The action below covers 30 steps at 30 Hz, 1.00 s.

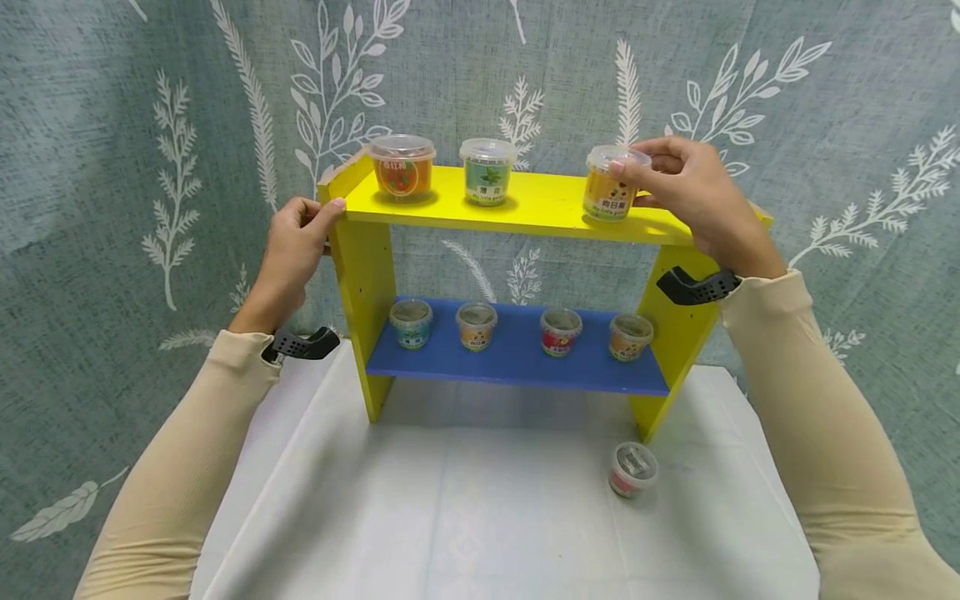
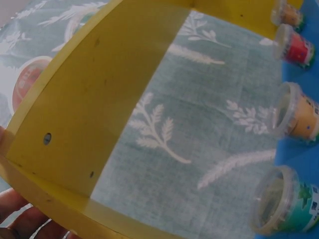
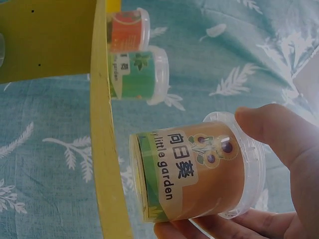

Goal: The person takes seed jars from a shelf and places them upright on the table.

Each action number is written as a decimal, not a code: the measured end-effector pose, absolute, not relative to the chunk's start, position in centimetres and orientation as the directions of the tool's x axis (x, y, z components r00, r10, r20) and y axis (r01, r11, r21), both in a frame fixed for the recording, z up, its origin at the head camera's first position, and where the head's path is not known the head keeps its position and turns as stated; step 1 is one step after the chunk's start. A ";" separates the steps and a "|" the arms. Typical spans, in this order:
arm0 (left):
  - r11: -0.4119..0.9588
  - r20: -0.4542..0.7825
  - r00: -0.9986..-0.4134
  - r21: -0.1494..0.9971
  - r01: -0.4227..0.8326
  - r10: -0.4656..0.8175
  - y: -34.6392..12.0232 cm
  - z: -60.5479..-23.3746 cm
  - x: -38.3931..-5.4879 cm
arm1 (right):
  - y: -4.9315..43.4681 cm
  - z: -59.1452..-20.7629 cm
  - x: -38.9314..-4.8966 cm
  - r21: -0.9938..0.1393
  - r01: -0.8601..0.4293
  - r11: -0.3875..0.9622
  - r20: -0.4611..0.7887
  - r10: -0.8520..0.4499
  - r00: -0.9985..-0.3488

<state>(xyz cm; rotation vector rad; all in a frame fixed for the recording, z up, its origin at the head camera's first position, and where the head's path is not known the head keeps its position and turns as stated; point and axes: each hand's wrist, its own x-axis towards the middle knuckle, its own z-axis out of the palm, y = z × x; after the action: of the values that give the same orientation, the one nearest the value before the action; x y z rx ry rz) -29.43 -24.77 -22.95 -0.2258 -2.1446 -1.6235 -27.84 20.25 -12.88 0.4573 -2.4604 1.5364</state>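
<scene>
Right hand (image 1: 686,183): pinching the sunflower tub (image 1: 609,190) between thumb and fingers.
Sunflower tub: upright at the yellow top board (image 1: 551,196), right part (whether its base touches is unclear).
Farther left: green tub (image 1: 487,177), then orange tub (image 1: 402,172).
Left hand (image 1: 291,248): gripping the board's left end.
Blue shelf (image 1: 517,367): four lidded cups (image 1: 476,333).
White surface (image 1: 487,508): one red cup (image 1: 628,482).

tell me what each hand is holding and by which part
The right hand holds the sunflower-labelled tub, thumb at the lid, fingers against the side. The left hand grips the yellow shelf unit by its upper left corner.
</scene>
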 end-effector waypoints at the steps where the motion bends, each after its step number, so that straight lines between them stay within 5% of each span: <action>1: 0.298 0.434 -0.891 0.875 0.382 -0.131 -24.8 -22.9 -29.5 | 20.3 -12.9 -27.7 -0.833 -0.365 0.415 0.332 -0.153 -0.931; 30: 0.256 0.438 -0.888 0.882 0.395 -0.141 -24.7 -23.0 -29.4 | 20.3 -14.5 -23.4 -0.837 -0.424 0.346 0.372 -0.210 -0.904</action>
<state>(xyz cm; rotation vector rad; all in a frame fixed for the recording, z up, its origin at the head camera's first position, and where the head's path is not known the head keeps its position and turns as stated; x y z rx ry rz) -29.38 -24.72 -23.01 -0.2301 -2.1022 -1.6694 -23.35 20.27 -14.46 0.5760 -2.4073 1.5902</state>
